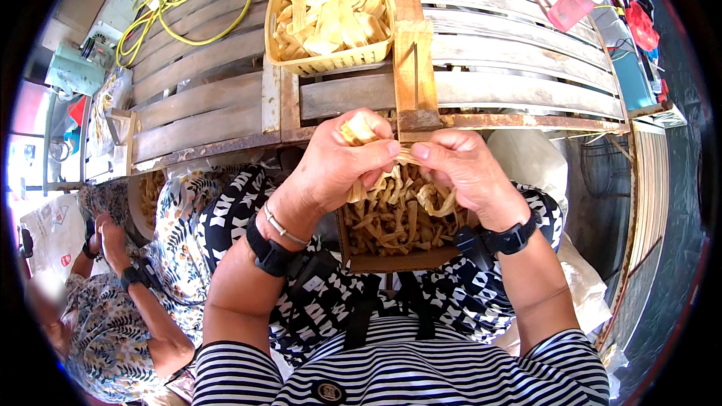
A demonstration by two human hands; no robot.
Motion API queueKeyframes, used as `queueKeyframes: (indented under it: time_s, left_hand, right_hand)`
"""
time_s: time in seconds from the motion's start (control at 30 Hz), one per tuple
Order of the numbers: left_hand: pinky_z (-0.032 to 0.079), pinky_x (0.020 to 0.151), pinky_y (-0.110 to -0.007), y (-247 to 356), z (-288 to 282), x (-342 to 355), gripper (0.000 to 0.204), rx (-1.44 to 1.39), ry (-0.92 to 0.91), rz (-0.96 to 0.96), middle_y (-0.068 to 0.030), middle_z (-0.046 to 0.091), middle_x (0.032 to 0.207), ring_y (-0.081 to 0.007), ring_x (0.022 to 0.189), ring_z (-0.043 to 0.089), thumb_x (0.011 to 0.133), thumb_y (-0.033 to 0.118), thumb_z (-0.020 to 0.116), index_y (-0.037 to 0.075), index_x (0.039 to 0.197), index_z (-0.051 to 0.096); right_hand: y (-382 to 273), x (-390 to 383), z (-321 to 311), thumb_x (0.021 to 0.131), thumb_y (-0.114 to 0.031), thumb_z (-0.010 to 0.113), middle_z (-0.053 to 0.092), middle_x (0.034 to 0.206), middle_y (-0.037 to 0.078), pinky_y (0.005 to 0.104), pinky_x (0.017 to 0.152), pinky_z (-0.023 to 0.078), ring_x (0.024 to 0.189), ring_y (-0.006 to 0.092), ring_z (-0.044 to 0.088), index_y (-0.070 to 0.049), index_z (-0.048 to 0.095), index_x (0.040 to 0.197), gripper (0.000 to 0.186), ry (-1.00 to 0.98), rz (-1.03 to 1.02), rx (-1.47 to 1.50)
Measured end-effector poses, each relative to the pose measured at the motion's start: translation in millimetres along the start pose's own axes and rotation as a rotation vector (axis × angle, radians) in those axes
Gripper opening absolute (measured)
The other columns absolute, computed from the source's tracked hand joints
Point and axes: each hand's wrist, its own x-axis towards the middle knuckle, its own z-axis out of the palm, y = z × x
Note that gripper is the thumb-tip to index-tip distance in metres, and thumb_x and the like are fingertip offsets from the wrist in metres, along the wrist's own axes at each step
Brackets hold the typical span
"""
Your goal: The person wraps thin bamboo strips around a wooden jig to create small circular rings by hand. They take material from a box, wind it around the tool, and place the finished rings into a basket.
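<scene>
So, in the head view, here are both hands, meeting just above the centre of the frame. The left hand has its thumb and fingers pinched together on a pale strip, and a folded piece of the same yellowish material sits gripped in its curled fingers. Over to the right of centre, the right hand is closed too, thumb pressed down on the other end of the strip, which runs through the small gap between the two thumbs. A looser, curled length hangs beneath the right fingers.

Straight below, in the centre of the frame, a cardboard box sits at the lap, heaped with brownish knotted strips. And at top centre, a yellow basket piled with flat, pale pieces stands on the slatted worktop, a wooden block just to its right. Upper left, there's a tangle of yellow cable; upper right, a pink translucent container. Down at the lower left, a co-worker in a floral top sits alongside, hands near each other, their fingers too small to read.
</scene>
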Motion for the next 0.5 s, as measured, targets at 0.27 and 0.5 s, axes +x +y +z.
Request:
queueKeyframes:
  time_s: [0.27, 0.5]
  left_hand:
    - [0.04, 0.049, -0.02, -10.5, 7.2, 38.5, 0.013, 0.153, 0.211, 0.145, -0.0019, 0.057, 0.071, -0.0061, 0.054, 0.05, 0.086, 0.006, 0.062, 0.003, 0.097, 0.056]
    - [0.04, 0.048, -0.02, -25.6, -3.8, 68.2, 0.011, 0.471, 0.433, 0.009, -0.0002, 0.057, 0.073, -0.0049, 0.053, 0.045, 0.089, 0.011, 0.06, 0.003, 0.096, 0.058]
  right_hand:
    - [-3.2, 29.4, -24.1, 0.083, -0.009, 0.069, 0.06, 0.071, -0.004, 0.0184, 0.061, 0.043, 0.065, 0.0031, 0.051, -0.005, 0.061, 0.08, 0.009, 0.415, -0.468, -0.33]
    - [2.9, 61.9, -29.9, 0.079, -0.024, 0.071, 0.064, 0.068, 0.009, 0.0309, 0.06, 0.049, 0.061, 0.0192, 0.062, -0.006, 0.061, 0.081, 0.02, 0.689, -0.354, -0.993]
